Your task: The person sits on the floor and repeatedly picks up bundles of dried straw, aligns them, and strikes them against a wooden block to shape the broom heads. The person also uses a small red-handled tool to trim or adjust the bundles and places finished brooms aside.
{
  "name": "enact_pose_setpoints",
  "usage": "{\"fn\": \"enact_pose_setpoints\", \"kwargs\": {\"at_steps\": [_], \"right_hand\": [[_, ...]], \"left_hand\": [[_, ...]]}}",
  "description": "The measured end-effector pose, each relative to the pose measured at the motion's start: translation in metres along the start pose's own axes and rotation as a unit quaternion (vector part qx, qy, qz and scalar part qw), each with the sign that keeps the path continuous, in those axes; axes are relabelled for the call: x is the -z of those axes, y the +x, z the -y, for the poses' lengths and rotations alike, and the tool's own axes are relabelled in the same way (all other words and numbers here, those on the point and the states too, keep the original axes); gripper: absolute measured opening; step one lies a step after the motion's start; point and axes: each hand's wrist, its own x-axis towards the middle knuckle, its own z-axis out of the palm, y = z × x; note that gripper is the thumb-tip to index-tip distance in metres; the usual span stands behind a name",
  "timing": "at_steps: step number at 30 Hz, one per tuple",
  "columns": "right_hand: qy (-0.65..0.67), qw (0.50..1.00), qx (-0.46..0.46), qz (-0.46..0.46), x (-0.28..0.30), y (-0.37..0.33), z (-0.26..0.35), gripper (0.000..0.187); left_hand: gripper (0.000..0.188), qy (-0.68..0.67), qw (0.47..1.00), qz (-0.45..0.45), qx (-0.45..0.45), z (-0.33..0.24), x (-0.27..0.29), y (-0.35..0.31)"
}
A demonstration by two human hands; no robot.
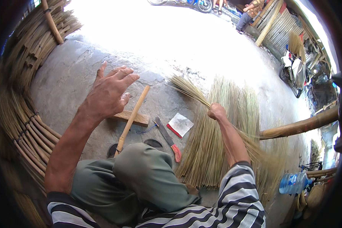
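Observation:
My left hand (112, 89) is raised at the left with its fingers spread and nothing in it. Beneath it a wooden block (133, 118) lies on the floor, and a bamboo stick (133, 116) slants up across it from beside my leg. Out to the right, my right hand (217, 111) is closed round a bundle of dry broom grass (192, 91). One end of the bundle points away to the far left; the other trails back past my forearm, blurred. Below that hand a wide heap of the same grass (201, 152) lies spread on the floor.
A knife with a red handle (167, 138) and a white packet (180, 125) lie before my knees. Bamboo-handled brooms (34, 140) are stacked at left. A bamboo pole (300, 127) juts in from the right, above a blue water bottle (293, 183). Farther off are a motorbike (293, 72) and a person (249, 15).

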Motion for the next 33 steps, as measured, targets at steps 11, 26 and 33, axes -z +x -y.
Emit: {"fn": "enact_pose_setpoints", "kwargs": {"at_steps": [11,26,33], "right_hand": [[0.004,0.973,0.132,-0.189,0.098,-0.144,-0.031,0.024],[-0.062,0.870,0.416,-0.258,0.164,-0.307,0.107,0.011],[-0.093,0.868,0.414,-0.259,0.178,-0.303,0.100,0.014]], "left_hand": [[0.047,-0.053,0.994,-0.073,-0.064,-0.002,-0.014,0.022],[0.067,-0.088,0.992,0.037,-0.083,-0.064,0.004,0.007],[0.016,-0.107,0.991,0.061,-0.052,0.008,-0.013,-0.022]]}}
